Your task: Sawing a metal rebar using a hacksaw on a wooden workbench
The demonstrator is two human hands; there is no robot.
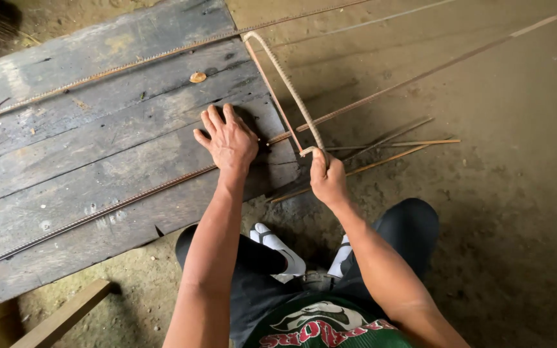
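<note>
Gripping the near end of the bent rebar point(291, 96) in the right hand point(327, 182), fingers curled shut around it, just off the near right corner of the bench point(66, 167). Pressing the left hand point(228, 140) flat on the grey planks, palm down, fingers spread and open, clasping nothing. Resting that palm right where the long straight bar point(98, 212) is crossing the bench on a slant; not possible to tell whether pinning the bar or lying just beside it.

Running away from the right hand, up and leftward: the long axis of the bent rebar, reaching its rounded bend at the far right edge of the bench. Seeming to fold back there into a thinner second leg, lying close on the left of the ribbed one and closing in toward the same hand. Crossing over the long straight bar just beyond the right hand, with that bar carrying on out over the dirt floor point(498, 193) toward the far right.

Lying nearer the right hand by far, already held; sitting just to the right of the left hand, near but apart from its fingertips.

Lying beyond, along the far side of the bench, a second straight bar point(130, 64); scattered on the floor near the right hand, a few loose thin rods point(394, 143).
</note>
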